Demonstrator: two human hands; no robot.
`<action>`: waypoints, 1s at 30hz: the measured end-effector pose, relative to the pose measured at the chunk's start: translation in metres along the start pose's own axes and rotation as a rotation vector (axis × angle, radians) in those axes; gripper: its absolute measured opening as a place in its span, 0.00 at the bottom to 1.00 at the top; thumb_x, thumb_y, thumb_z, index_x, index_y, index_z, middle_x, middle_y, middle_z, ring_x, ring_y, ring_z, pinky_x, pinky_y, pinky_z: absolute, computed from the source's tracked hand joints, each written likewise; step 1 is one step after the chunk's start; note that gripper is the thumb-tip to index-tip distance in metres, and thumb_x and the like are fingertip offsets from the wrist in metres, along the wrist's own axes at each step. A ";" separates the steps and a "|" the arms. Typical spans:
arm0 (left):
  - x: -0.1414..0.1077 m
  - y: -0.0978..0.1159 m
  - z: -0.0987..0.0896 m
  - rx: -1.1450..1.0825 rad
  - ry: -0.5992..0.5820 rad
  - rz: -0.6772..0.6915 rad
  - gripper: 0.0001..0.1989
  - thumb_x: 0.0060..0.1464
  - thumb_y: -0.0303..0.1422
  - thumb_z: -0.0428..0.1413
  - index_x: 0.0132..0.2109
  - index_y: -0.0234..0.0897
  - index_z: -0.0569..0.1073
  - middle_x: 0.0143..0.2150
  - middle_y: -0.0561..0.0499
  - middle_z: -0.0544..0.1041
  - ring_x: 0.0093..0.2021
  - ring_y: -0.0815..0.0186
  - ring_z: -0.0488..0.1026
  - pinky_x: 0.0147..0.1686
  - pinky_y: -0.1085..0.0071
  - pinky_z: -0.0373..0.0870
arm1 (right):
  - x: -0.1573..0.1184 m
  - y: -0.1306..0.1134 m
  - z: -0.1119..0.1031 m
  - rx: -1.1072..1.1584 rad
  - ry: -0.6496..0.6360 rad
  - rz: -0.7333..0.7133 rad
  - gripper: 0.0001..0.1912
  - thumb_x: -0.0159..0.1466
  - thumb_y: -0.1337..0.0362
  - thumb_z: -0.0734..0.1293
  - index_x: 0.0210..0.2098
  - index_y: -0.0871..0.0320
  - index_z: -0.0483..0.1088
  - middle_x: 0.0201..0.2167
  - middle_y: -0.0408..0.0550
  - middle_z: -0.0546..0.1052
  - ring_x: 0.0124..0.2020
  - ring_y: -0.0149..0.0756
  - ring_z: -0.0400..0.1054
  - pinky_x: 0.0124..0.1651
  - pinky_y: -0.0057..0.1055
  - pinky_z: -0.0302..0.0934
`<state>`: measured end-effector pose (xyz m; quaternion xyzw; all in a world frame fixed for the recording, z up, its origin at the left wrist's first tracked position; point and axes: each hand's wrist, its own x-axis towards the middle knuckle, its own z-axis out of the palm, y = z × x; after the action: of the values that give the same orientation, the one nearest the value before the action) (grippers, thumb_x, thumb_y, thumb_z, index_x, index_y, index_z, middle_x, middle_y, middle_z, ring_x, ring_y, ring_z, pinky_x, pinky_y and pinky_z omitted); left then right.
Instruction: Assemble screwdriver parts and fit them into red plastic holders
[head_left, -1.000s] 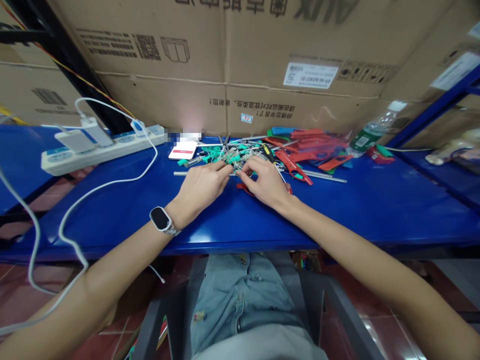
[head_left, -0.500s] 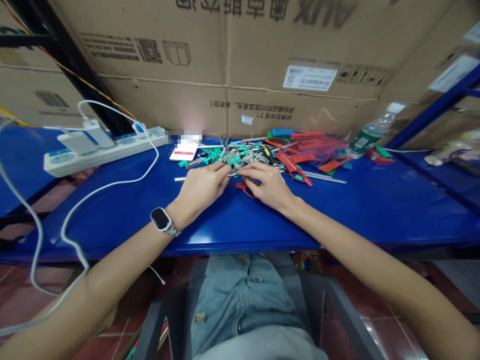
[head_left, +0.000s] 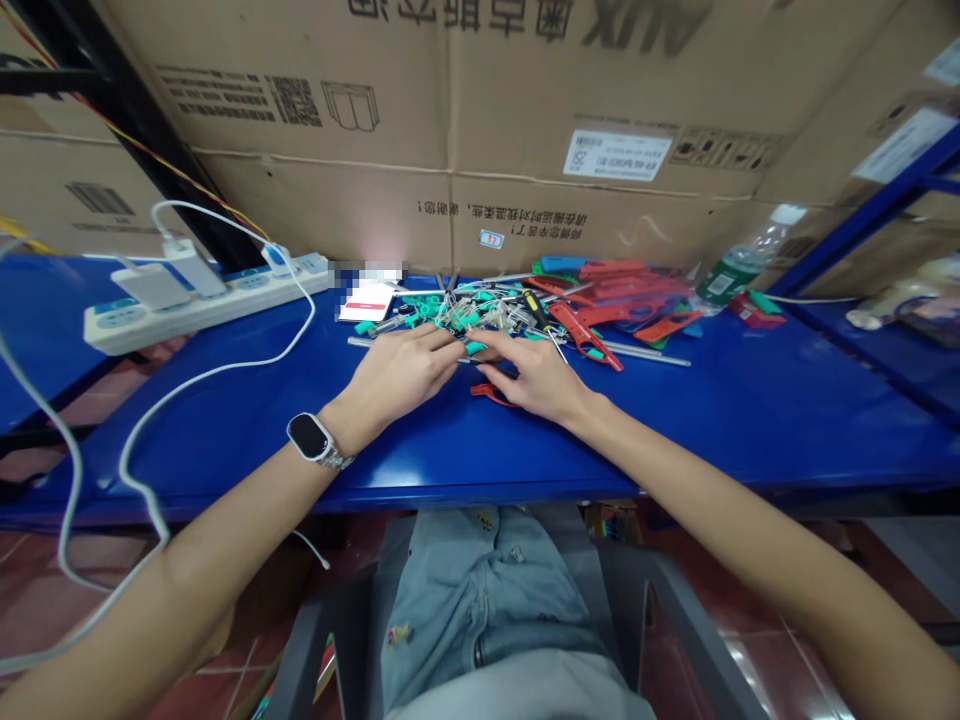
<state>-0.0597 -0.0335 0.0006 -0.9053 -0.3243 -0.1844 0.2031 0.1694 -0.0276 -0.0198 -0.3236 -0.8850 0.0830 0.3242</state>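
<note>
Nearer the person than the jumbled green-and-clear plastic heap [head_left: 431, 308] on the blue tabletop [head_left: 420, 455], the right hand [head_left: 541, 378] pinches a small green plastic piece [head_left: 475, 348]; the left hand [head_left: 401, 375] curls beside it, grip hidden.

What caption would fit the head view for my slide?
Left hand and right hand close together before a pile of small parts on a blue table.

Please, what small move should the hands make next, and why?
Perhaps draw the small green piece slightly nearer the body: it sits between the left hand and right hand, and the tangled pile lies close behind them.
</note>
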 end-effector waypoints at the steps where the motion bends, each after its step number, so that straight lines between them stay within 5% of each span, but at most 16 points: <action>1: 0.000 0.000 0.001 -0.031 -0.008 -0.012 0.12 0.70 0.33 0.49 0.44 0.35 0.77 0.39 0.46 0.81 0.39 0.59 0.77 0.32 0.66 0.70 | 0.000 -0.001 0.001 0.016 0.000 0.004 0.24 0.69 0.71 0.65 0.64 0.55 0.69 0.47 0.52 0.84 0.47 0.42 0.80 0.52 0.40 0.74; 7: 0.000 0.001 0.005 -0.230 -0.067 -0.058 0.11 0.67 0.30 0.50 0.47 0.33 0.77 0.40 0.43 0.79 0.45 0.57 0.77 0.43 0.61 0.76 | 0.001 -0.005 0.004 0.140 0.062 0.089 0.21 0.66 0.73 0.67 0.58 0.56 0.71 0.43 0.50 0.85 0.44 0.41 0.81 0.51 0.40 0.75; 17: 0.003 0.000 0.000 -0.182 -0.068 -0.036 0.14 0.71 0.30 0.47 0.47 0.33 0.78 0.38 0.43 0.80 0.41 0.56 0.76 0.41 0.61 0.74 | 0.002 -0.001 -0.005 0.041 0.021 0.133 0.06 0.64 0.69 0.72 0.40 0.59 0.81 0.38 0.50 0.85 0.38 0.40 0.81 0.46 0.37 0.73; 23: 0.000 0.000 0.001 -0.209 -0.043 -0.118 0.12 0.70 0.30 0.48 0.46 0.32 0.76 0.37 0.44 0.77 0.39 0.59 0.77 0.38 0.65 0.73 | 0.002 0.000 0.000 -0.083 0.028 0.096 0.07 0.67 0.68 0.69 0.40 0.56 0.82 0.39 0.49 0.86 0.41 0.41 0.81 0.47 0.38 0.71; 30: 0.001 -0.001 0.001 -0.170 -0.067 -0.011 0.17 0.73 0.34 0.45 0.46 0.34 0.77 0.38 0.44 0.80 0.39 0.59 0.78 0.39 0.64 0.73 | 0.002 0.004 0.000 -0.134 -0.030 0.025 0.09 0.69 0.67 0.68 0.43 0.55 0.82 0.40 0.49 0.86 0.40 0.41 0.80 0.46 0.37 0.71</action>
<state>-0.0598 -0.0314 0.0002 -0.9232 -0.3188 -0.1821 0.1135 0.1703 -0.0227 -0.0202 -0.3545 -0.8893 0.0324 0.2872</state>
